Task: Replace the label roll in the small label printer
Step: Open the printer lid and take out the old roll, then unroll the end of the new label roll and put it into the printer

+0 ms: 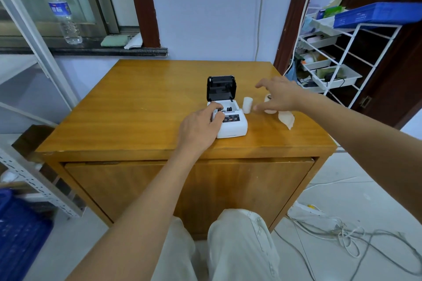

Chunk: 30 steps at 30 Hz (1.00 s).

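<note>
A small white label printer (235, 126) stands on the wooden table (137, 107), its black lid (221, 88) tipped up and its roll bay showing. My left hand (198, 128) grips the printer's left side, fingers over its top edge. A white label roll (247, 105) stands upright just right of the printer. My right hand (277, 94) hovers with spread fingers right of that roll, holding nothing. A second white roll (269, 110) sits mostly hidden under that hand, and a loose strip of label paper (286, 118) trails from it toward me.
A white wire rack (338, 59) with trays and a blue crate (374, 15) stands to the right. A water bottle (64, 13) is on the window ledge at the left. Cables and a power strip (310, 214) lie on the floor at the right.
</note>
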Each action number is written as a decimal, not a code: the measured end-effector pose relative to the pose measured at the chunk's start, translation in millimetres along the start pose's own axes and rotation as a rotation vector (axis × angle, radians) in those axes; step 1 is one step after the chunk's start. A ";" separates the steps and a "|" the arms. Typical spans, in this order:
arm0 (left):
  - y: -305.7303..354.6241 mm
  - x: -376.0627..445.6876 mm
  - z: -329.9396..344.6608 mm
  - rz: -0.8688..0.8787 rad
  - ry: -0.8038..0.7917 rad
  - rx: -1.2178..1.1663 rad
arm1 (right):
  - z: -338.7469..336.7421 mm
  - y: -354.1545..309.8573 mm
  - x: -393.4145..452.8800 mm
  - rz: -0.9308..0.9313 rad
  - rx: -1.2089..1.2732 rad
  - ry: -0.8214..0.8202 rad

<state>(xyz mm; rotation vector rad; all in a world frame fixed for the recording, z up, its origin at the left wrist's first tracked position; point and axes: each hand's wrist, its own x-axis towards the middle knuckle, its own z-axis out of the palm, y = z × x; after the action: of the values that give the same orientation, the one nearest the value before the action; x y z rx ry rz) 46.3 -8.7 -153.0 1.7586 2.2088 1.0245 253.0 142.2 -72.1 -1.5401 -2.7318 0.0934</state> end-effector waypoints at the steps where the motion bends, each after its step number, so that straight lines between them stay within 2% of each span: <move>1: -0.4 0.5 0.5 -0.001 0.000 0.004 | 2.6 1.1 -3.7 0.022 0.033 -0.033; 3: -1.1 0.9 1.0 0.002 -0.002 0.010 | 14.4 2.3 -10.7 0.038 0.137 -0.034; 10: -0.6 -1.5 -1.4 0.005 -0.011 0.007 | 37.1 1.6 -23.4 0.093 0.390 0.148; 15: -1.4 -0.3 -0.9 0.018 -0.001 0.011 | 39.3 4.8 -22.0 0.141 0.375 0.117; 25: -2.1 -0.6 -2.4 0.024 -0.006 -0.002 | 38.1 -6.7 -49.3 0.060 0.385 0.123; 30: -4.0 -0.7 -5.2 -0.013 -0.039 -0.086 | 56.9 -24.6 -96.8 -0.038 0.509 0.261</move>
<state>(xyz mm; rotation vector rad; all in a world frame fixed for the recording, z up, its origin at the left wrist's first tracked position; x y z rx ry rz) 40.7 -11.8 -151.6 1.7112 2.1179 1.0564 280.3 44.0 -125.1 -1.2547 -2.2920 0.5035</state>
